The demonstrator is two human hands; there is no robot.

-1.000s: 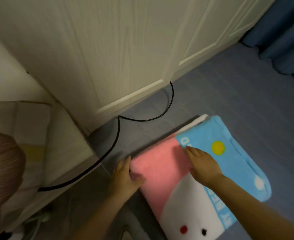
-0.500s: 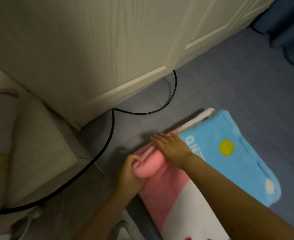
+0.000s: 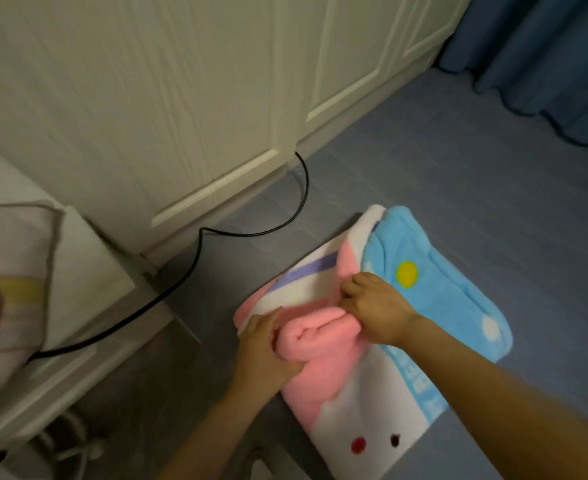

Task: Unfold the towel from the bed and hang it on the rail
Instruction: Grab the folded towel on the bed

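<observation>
A folded towel [image 3: 365, 393], pink, white and light blue with a yellow dot, lies on the blue-grey bed sheet [image 3: 476, 188]. Its pink top layer is bunched into a roll at the near left corner. My left hand [image 3: 268, 344] grips the left end of that roll. My right hand [image 3: 375, 306] pinches the pink layer beside it, lifting it so that a white layer with a purple stripe shows underneath. No rail is in view.
A white panelled wardrobe [image 3: 181, 98] stands along the bed's far side. A black cable [image 3: 195, 258] runs from its base across the sheet onto a white bedside cabinet [image 3: 88, 271] at left. Dark blue curtains [image 3: 545, 57] hang at the upper right.
Both hands went from lying on the towel's pink corner to gripping it. The pink layer has been peeled back and rolled toward me, uncovering a white and purple-striped layer beneath.
</observation>
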